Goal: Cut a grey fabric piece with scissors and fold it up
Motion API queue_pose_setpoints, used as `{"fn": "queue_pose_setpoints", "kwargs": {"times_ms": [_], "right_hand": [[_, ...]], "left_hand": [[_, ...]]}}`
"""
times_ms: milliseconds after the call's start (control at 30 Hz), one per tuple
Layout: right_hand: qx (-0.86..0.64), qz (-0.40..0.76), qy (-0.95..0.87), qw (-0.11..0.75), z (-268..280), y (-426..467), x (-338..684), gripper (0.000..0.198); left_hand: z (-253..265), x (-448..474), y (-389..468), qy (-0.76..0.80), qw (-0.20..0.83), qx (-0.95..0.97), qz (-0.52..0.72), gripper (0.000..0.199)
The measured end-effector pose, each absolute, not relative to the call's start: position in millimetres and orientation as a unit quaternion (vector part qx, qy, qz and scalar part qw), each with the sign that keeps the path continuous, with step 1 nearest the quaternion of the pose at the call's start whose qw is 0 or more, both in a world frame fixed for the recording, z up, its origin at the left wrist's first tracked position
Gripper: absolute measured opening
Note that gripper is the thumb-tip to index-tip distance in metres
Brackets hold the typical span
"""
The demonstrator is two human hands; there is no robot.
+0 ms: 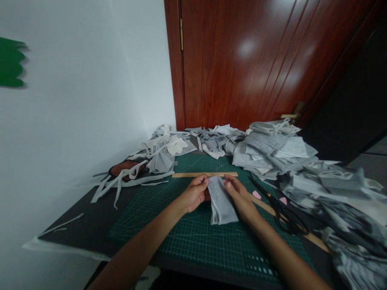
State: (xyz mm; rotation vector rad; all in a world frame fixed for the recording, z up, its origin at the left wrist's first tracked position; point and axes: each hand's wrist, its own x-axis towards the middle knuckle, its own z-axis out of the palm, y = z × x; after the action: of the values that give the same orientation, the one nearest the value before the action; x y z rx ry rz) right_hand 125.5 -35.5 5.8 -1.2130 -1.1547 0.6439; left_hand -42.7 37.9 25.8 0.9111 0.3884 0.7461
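Observation:
A folded piece of light grey fabric [223,203] hangs between my two hands over the green cutting mat [187,237]. My left hand [196,193] pinches its upper left corner between thumb and fingers. At the upper right edge, my right hand [238,195] grips the same piece with the thumb on top. The fabric's lower end shows several layered edges and hangs free. Just beyond the hands, a short wooden ruler [184,175] lies across the mat.
Black scissors [281,211] and a longer wooden ruler [316,241] lie to the right, with pink chalk pieces [256,195] beside them. Stacked grey fabric [272,151] rises at the back right. Fabric strips [121,181] and scraps lie on the left. A wall and wooden door [229,60] bound the table.

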Motion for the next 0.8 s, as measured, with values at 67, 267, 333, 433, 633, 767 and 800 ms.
{"fn": "queue_pose_setpoints", "kwargs": {"times_ms": [67, 267, 333, 433, 633, 767, 800], "right_hand": [[-0.5, 0.416, -0.492, 0.579, 5.9, -34.7, 125.5, 0.051], [-0.574, 0.264, -0.513, 0.581, -5.9, -31.9, 121.0, 0.04], [-0.597, 0.16, -0.533, 0.578, -12.4, -28.1, 122.2, 0.04], [-0.604, 0.126, -0.541, 0.572, -20.9, -23.1, 124.0, 0.04], [-0.601, 0.101, -0.551, 0.57, -31.3, -20.3, 125.4, 0.049], [-0.615, 0.063, -0.59, 0.519, -32.3, -22.3, 126.4, 0.058], [-0.619, 0.054, -0.601, 0.503, -32.1, -22.9, 126.3, 0.058]], "left_hand": [[23.7, -42.5, 38.0, 0.207, 0.796, 0.451, 0.346, 0.038], [2.0, -38.7, 49.1, 0.344, 0.683, 0.556, 0.327, 0.028], [-3.3, -36.8, 51.5, 0.357, 0.67, 0.57, 0.315, 0.022], [-5.7, -34.3, 52.6, 0.359, 0.653, 0.583, 0.324, 0.017], [-7.5, -32.6, 55.3, 0.363, 0.611, 0.604, 0.361, 0.015], [-13.4, -31.5, 59.7, 0.375, 0.598, 0.619, 0.344, 0.017], [-14.6, -31.5, 61.0, 0.377, 0.594, 0.624, 0.34, 0.017]]}}
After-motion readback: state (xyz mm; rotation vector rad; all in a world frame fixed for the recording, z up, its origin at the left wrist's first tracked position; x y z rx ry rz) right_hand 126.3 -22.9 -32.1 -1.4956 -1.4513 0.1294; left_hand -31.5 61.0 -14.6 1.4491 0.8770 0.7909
